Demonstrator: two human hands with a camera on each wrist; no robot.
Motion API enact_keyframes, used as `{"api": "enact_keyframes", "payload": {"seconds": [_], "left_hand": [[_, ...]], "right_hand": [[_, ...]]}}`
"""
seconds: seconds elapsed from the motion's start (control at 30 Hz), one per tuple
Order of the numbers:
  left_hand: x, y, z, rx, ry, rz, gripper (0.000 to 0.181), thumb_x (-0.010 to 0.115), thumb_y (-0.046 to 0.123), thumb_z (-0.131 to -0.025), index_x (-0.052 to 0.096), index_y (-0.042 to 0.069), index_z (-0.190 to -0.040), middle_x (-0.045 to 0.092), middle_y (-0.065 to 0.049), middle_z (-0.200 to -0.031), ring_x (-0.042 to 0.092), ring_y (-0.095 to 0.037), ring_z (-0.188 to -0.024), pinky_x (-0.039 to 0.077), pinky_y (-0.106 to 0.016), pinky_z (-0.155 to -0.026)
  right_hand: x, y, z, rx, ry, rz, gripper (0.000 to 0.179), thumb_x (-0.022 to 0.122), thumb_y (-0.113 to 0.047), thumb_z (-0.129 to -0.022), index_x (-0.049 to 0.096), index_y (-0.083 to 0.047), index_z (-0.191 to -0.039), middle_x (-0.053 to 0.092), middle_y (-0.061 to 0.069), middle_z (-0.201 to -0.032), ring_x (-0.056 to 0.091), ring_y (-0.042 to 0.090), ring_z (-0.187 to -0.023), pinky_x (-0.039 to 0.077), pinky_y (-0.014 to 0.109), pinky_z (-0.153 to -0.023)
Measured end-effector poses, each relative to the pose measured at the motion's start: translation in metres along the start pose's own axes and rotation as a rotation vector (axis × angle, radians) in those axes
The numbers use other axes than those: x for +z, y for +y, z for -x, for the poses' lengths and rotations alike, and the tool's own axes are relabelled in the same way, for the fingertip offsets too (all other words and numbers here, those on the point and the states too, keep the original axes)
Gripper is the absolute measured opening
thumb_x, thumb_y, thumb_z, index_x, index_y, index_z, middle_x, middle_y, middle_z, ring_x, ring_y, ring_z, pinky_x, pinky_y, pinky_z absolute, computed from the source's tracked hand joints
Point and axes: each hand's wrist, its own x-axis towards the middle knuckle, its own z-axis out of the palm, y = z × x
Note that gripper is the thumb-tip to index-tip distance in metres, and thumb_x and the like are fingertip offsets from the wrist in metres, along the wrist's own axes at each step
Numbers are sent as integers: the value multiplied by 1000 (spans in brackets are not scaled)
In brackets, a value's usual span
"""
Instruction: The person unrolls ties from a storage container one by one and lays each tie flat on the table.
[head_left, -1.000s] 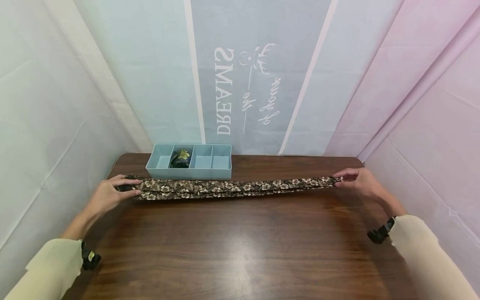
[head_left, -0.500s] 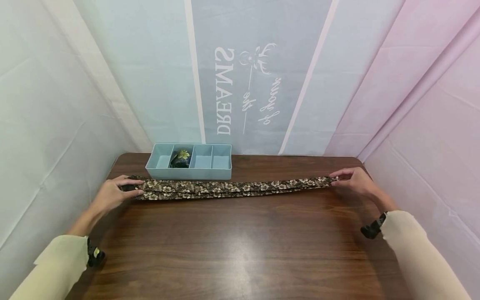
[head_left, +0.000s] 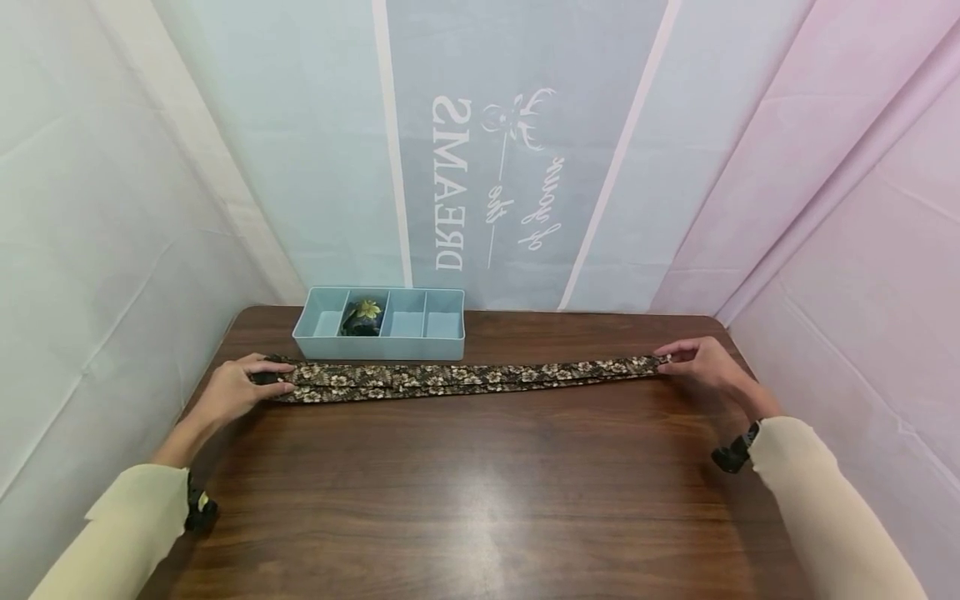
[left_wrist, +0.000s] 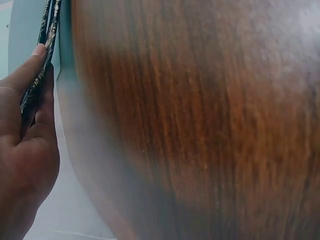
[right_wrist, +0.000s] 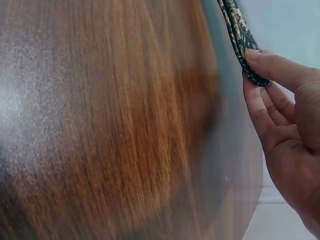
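A long, narrow necktie (head_left: pixel 465 379) with a dark floral print stretches from side to side, doubled over lengthwise, above the far part of the table. My left hand (head_left: pixel 236 390) pinches its wider end between thumb and fingers. At the narrower end, my right hand (head_left: pixel 708 367) grips the cloth the same way. The left wrist view has the left hand (left_wrist: pixel 30 135) with two layers of the necktie (left_wrist: pixel 36 87) between thumb and fingers. In the right wrist view, the thumb and fingers of the right hand (right_wrist: pixel 285 110) hold the rounded fold of the necktie (right_wrist: pixel 237 30).
Behind the necktie stands a light blue divided box (head_left: pixel 378 348) at the table's back left. One of its compartments holds a dark rolled cloth (head_left: pixel 362 321) with a yellow-green flower. The brown wooden table (head_left: pixel 480 483) ends at a printed cloth backdrop (head_left: pixel 517 208), with pale walls on both sides.
My hands have come slightly closer together: the left one moved a little right, the right one a little left. Both keep hold of the necktie.
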Motion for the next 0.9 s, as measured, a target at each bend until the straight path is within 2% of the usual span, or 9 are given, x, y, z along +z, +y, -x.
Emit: {"api": "enact_keyframes", "payload": {"seconds": [0.17, 0.4, 0.63, 0.7, 0.8, 0.9], "left_hand": [[5, -3, -5, -2, 5, -17, 41, 88, 28, -89, 80, 3, -121, 51, -41, -147, 42, -61, -141, 38, -77, -108], [8, -6, -8, 37, 32, -73, 36, 88, 23, -88, 81, 4, -118, 60, -37, -138, 50, -60, -132, 44, -74, -103], [11, -9, -7, 89, 76, -111, 32, 90, 19, -86, 83, 5, -114, 69, -27, -118, 64, -50, -110, 52, -67, -91], [12, -9, -8, 111, 88, -121, 32, 91, 18, -85, 83, 4, -113, 68, -27, -120, 63, -50, -110, 50, -67, -92], [12, -9, -10, 138, 88, -119, 31, 91, 15, -85, 83, 2, -111, 63, -31, -130, 54, -54, -123, 40, -72, -103], [12, -8, -11, 138, 75, -108, 30, 90, 13, -85, 82, 1, -112, 61, -33, -136, 46, -55, -129, 32, -74, -108]], "right_hand": [[4, 3, -2, 1, -42, -17, 33, 86, -12, -90, 78, 4, -117, 79, 14, -91, 68, 3, -78, 53, 15, -69], [8, 3, -6, -10, -43, -8, 29, 87, -8, -88, 79, 5, -113, 80, 11, -89, 67, 2, -76, 51, 14, -68], [8, -1, -6, -21, -41, 66, 29, 89, -14, -88, 81, 1, -111, 80, 10, -91, 64, 3, -76, 49, 17, -67], [7, -1, -6, -28, -42, 94, 29, 89, -15, -88, 81, 0, -112, 80, 10, -93, 64, 4, -77, 50, 18, -67], [8, -1, -6, -31, -39, 126, 29, 89, -15, -87, 81, -1, -111, 79, 9, -94, 66, 5, -78, 50, 20, -68], [8, 0, -6, -31, -41, 155, 29, 90, -16, -87, 81, -3, -111, 79, 9, -95, 67, 6, -80, 51, 21, -69]]}}
